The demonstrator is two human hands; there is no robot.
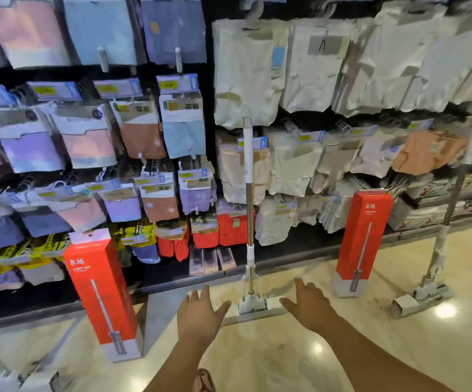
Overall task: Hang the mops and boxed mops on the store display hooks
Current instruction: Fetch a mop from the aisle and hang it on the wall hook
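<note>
Left boxed mop (101, 292): we see a tall red carton with a grey base standing upright on the floor (285, 360), just in front of the display's dark bottom ledge. A mop is pictured on its face. The carton is closed, so we cannot see its contents.
Right boxed mop (362, 244): a matching red carton, also upright on the floor and closed, stands against the lower rows of packets.
Centre mop (248, 193): it stands bare and upright between the two cartons. Its flat head rests on the floor and its white upper handle lies against the hanging packets (246, 72).
Far-right mop (438, 250): this one is tilted, with its folded head on the floor beside the right carton and its handle running up across the display.
Display hooks: they are crowded with packeted garments and price tags, and we see none of the mops on them.
Left hand (198, 312): it is stretched forward and low with fingers spread, holding nothing, just left of the centre mop's head.
Right hand (308, 304): it is likewise extended, fingers loose and splayed and palm down, holding nothing, just right of that head.
</note>
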